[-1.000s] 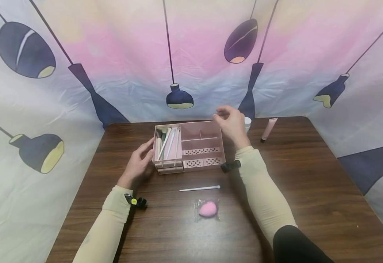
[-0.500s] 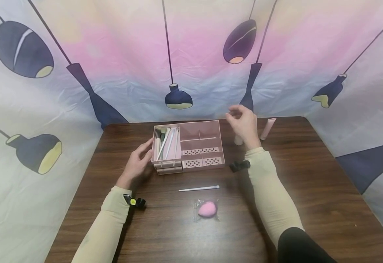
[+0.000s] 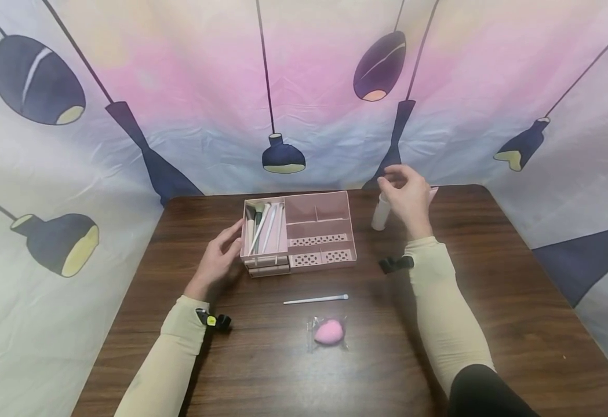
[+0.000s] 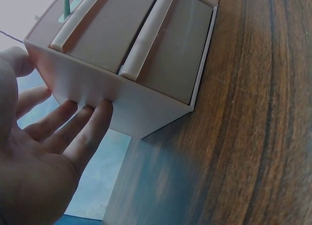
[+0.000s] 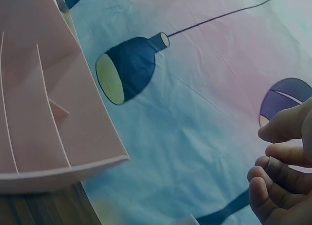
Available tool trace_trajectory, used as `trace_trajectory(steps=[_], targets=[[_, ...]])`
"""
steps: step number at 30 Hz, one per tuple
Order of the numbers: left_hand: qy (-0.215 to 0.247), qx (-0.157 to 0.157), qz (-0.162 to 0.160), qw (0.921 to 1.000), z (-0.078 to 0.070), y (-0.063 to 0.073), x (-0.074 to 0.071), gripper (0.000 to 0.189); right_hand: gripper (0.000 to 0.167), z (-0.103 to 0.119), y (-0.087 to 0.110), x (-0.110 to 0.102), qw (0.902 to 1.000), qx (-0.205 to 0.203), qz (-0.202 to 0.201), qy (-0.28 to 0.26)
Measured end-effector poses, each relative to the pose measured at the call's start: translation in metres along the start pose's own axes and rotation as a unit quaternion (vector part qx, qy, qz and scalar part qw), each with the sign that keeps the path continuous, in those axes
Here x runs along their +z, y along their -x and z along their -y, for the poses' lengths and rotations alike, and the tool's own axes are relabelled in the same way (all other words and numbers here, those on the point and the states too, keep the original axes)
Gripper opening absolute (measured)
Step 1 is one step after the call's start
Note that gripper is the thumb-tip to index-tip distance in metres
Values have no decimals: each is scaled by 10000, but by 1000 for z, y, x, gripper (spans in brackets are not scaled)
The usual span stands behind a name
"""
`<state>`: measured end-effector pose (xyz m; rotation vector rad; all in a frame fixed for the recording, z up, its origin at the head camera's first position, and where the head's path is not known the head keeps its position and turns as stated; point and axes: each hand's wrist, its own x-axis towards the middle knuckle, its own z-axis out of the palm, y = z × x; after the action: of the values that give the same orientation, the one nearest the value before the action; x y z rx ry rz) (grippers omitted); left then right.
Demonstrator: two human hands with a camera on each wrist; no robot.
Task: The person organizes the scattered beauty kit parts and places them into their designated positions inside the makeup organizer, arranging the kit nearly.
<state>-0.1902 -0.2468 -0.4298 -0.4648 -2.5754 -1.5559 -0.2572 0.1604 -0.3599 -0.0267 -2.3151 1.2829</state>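
A pink makeup organizer [image 3: 355,243] stands near the back of the table, with several makeup brushes [image 3: 264,226] in its left compartment. Its right compartments hold nothing. My left hand [image 3: 219,258] touches the organizer's left side; in the left wrist view its fingertips [image 4: 101,110] rest against the side wall. My right hand [image 3: 410,200] is raised over the back right, beside a white bottle [image 3: 379,217], fingers loosely bent. In the right wrist view that hand [image 5: 287,171] has nothing between thumb and fingers. Most of a pink tube [image 3: 434,191] is hidden behind it.
A single white makeup brush [image 3: 316,299] lies in front of the organizer. Nearer me is a pink makeup sponge [image 3: 330,332] in a clear wrapper. Behind the wooden table [image 3: 491,289] hangs a printed cloth [image 3: 204,87].
My right hand has moved right, away from the organizer's back right corner and past the white bottle, now covering most of the pink tube. My left hand stays at the organizer's side.
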Motion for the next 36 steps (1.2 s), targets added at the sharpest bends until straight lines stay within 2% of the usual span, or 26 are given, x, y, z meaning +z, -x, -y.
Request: trace_trajectory(steps=[11, 28, 36], targets=[[202, -41, 30, 9998, 1, -1, 1, 49, 29, -24, -6, -25, 9966, 47, -814, -152], [30, -93, 23, 9999, 1, -1, 1, 49, 36, -52, -9, -49, 9932, 320, -1113, 64], [89, -67, 8, 9999, 2, -1, 2, 49, 40, -66, -9, -55, 9924, 589, -1049, 254]])
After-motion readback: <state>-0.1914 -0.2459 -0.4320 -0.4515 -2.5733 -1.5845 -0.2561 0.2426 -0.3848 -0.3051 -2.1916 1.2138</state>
